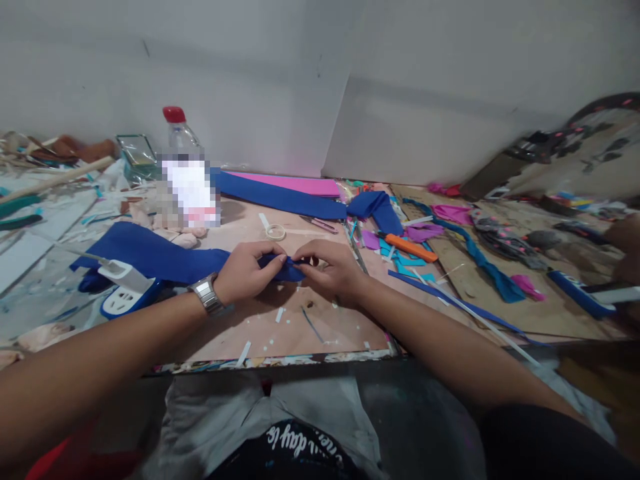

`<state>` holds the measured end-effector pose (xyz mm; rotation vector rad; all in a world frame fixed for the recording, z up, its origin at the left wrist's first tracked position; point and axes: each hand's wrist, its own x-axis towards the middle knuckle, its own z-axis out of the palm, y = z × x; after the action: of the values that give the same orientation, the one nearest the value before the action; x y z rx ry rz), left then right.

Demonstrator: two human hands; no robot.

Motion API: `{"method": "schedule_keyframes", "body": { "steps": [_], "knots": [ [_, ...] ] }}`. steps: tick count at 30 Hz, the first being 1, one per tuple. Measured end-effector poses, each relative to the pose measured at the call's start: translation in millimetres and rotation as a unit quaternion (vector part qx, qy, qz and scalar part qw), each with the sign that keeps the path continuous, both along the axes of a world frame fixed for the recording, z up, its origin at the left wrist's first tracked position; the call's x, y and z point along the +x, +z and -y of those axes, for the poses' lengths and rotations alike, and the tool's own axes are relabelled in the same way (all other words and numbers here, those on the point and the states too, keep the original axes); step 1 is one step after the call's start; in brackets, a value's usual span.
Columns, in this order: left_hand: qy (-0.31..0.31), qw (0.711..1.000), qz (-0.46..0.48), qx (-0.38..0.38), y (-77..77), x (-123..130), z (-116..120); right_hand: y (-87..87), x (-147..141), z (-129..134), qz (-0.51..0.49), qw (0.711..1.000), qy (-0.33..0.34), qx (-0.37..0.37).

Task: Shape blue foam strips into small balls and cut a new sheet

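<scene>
A long blue fabric strip (150, 250) lies across the left of the table and runs into both hands, where it is bunched narrow. My left hand (250, 270), with a metal watch at the wrist, pinches the bunched part between thumb and fingers. Close beside it, my right hand (333, 270) pinches the end of the same strip with thumb and forefinger. The fingers partly cover the cloth between them. Just behind the hands sits a small roll of tape (275, 231). Another blue strip (280, 195) lies farther back, above a pink one (300, 185).
A red-capped bottle (185, 140) stands back left. A blue-white power strip (127, 298) with a plugged-in charger lies by my left forearm. An orange utility knife (410, 247), fabric scraps and a teal twisted strip (483, 260) lie right. At the right edge, another person's hand (625, 250) shows.
</scene>
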<state>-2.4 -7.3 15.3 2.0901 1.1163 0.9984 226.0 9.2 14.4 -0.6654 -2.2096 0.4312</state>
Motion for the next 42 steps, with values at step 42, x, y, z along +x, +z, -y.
{"method": "schedule_keyframes", "body": {
  "steps": [42],
  "knots": [
    [0.036, 0.993, -0.040, 0.105, -2.1, 5.1, 3.5, -2.4, -5.2, 1.4, 0.004, 0.999, -0.048, 0.005]
  ]
}}
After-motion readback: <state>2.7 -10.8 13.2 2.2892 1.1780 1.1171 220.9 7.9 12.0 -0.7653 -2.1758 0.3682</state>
